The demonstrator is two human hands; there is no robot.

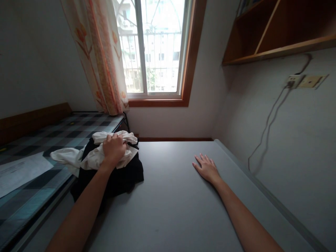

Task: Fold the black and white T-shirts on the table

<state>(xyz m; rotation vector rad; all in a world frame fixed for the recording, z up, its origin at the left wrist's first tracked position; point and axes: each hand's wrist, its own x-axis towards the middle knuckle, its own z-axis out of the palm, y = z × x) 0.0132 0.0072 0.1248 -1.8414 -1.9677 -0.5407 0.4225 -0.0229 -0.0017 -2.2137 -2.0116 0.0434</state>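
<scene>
My left hand (113,148) is closed on a crumpled white garment (78,157) that lies on top of a black garment (123,176) at the left edge of the grey table (170,203). Part of the white cloth trails off to the left over the table's edge. My right hand (207,168) lies flat on the bare grey tabletop, fingers stretched out toward the window, holding nothing. The two hands are well apart.
A bed with a checked cover (39,154) stands left of the table, with a white sheet of paper (18,171) on it. A window (154,49) with a patterned curtain (97,56) is ahead. A wooden shelf (278,31) and a socket with a cable (294,81) are on the right wall.
</scene>
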